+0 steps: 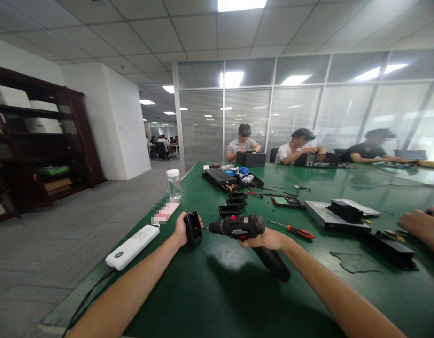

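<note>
Tilted up on the near left of the table, a small black rectangular housing [193,227] is gripped by my left hand [182,228], its open side turned to the right. My right hand [265,238] is wrapped around a black cordless drill [238,226] with red accents, held above the table. The drill points left, and its thin bit reaches to the housing's face; whether the tip touches a screw I cannot tell. Several similar black housings [229,210] lie just beyond the drill. To its right rests an orange and black screwdriver [300,232].
A white power strip [132,246], a phone-like pink item [167,210] and a lidded clear jar [174,185] line the left edge. Metal drives [329,217], a black bracket [389,249] and another person's hand [419,227] are at right. Co-workers sit across the green table [189,300].
</note>
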Tool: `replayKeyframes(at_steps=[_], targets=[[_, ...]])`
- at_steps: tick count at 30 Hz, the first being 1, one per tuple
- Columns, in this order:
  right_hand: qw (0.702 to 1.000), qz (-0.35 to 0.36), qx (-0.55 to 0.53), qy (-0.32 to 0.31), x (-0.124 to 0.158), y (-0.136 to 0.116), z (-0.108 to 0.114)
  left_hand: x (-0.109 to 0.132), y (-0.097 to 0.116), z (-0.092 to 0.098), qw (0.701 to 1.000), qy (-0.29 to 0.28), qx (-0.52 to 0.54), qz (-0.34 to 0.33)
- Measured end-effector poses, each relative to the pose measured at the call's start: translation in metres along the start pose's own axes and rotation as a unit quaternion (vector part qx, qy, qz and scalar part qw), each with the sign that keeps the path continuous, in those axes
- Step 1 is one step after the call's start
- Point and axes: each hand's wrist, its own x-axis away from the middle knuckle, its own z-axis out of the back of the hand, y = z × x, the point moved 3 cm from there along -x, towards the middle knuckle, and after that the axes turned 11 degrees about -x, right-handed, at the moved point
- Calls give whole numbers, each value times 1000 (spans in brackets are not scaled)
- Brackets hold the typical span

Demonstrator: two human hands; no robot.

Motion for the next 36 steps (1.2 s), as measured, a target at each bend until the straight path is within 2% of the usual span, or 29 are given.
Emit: replayKeyframes(at_steps=[28, 36], targets=[[1000, -13, -2, 3, 0, 2, 2, -3, -2, 4, 1000, -3, -11, -3], [1000, -8, -12, 1, 0, -1, 0, 3, 2, -4, 1000, 24, 4, 12]])
